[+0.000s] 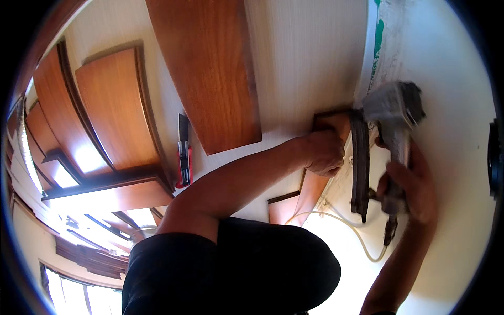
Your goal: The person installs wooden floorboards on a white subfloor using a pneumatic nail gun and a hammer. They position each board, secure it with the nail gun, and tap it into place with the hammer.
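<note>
My right hand (pixel 417 186) is wrapped round the grip of a grey pneumatic nail gun (pixel 394 107), slightly smeared by motion. The tool's long dark magazine (pixel 359 163) points down beside the wall, and a pale air hose (pixel 362 241) runs from the handle's end. My left hand (pixel 325 152) has its fingers curled at a narrow reddish-brown wooden board (pixel 313 190) lying along the wall's foot. Part of that board is hidden by the hand. The nail gun's nose is close to the board's far end; whether they touch I cannot tell.
A wide wooden plank (pixel 210 73) lies on the pale floor ahead. Left of it is a red and black utility knife (pixel 184 152). Several more planks (pixel 115 105) are spread and stacked on the left. A white wall (pixel 457 105) rises on the right.
</note>
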Action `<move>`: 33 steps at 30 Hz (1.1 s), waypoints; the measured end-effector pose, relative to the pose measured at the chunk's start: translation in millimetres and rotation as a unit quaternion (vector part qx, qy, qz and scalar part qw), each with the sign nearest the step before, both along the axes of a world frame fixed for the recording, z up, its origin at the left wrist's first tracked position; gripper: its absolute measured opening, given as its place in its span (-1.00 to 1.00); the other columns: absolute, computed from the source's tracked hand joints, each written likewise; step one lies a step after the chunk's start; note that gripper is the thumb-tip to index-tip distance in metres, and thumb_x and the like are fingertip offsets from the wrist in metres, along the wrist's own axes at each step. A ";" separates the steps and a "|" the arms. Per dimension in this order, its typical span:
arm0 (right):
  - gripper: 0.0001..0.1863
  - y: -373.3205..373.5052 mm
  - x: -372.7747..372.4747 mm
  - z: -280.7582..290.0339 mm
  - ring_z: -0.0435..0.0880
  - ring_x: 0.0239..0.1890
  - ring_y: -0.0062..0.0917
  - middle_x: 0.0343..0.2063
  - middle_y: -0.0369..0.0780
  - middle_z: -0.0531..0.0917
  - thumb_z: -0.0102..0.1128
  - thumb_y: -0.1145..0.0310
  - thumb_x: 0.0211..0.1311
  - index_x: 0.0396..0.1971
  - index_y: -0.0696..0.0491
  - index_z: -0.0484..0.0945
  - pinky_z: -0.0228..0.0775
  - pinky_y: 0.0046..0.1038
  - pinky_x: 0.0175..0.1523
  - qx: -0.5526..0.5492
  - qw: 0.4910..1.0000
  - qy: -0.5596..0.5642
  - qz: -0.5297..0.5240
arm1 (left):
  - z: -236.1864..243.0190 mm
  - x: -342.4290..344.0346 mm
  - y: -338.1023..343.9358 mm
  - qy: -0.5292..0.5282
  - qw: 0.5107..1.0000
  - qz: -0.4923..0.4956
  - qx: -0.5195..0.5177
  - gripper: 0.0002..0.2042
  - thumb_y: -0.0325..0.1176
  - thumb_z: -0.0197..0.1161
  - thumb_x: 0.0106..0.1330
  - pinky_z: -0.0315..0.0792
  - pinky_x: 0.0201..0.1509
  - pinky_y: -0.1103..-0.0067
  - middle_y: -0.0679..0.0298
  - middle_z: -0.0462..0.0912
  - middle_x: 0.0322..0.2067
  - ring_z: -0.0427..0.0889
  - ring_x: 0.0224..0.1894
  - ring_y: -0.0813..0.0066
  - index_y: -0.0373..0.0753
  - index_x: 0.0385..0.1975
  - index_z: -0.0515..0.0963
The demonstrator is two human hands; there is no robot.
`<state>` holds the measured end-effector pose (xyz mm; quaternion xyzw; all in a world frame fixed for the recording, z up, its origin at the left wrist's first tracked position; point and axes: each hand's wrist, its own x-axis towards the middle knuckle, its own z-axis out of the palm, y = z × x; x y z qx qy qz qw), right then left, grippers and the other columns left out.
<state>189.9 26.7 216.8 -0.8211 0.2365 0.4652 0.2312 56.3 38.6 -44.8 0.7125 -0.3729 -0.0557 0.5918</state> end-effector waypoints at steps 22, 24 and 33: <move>-0.27 -89.4 -244.4 88.6 0.71 -0.31 -0.53 -0.22 -0.19 0.68 0.39 0.47 0.25 0.39 0.20 0.30 0.61 -0.44 -0.20 0.061 0.964 0.143 -0.218 | 38.4 -30.4 115.8 -0.020 0.957 0.138 0.255 -0.76 -0.14 0.33 0.35 0.33 0.30 0.17 0.21 0.65 0.01 0.52 0.18 0.20 -0.08 -0.12 0.73; -0.40 -98.1 -282.5 76.4 0.74 -0.35 -0.49 -0.25 -0.12 0.71 0.42 0.34 0.28 0.24 0.21 0.39 0.62 -0.43 -0.25 0.067 0.966 0.165 -0.190 | 60.3 -14.2 171.7 0.014 0.925 0.133 0.356 -0.73 -0.15 0.39 0.30 0.37 0.27 0.21 0.16 0.63 -0.03 0.52 0.15 0.13 -0.17 -0.13 0.71; -0.40 -108.6 -408.1 9.7 0.79 -0.22 -0.11 -0.25 0.08 0.73 0.26 0.33 0.25 0.29 0.09 0.38 0.61 -0.16 -0.05 0.105 0.976 0.170 -0.088 | 71.5 -10.3 226.6 -0.027 0.850 -0.033 0.526 -0.75 -0.12 0.25 0.41 0.44 0.22 0.25 0.20 0.68 -0.18 0.58 0.07 0.19 -0.17 -0.31 0.72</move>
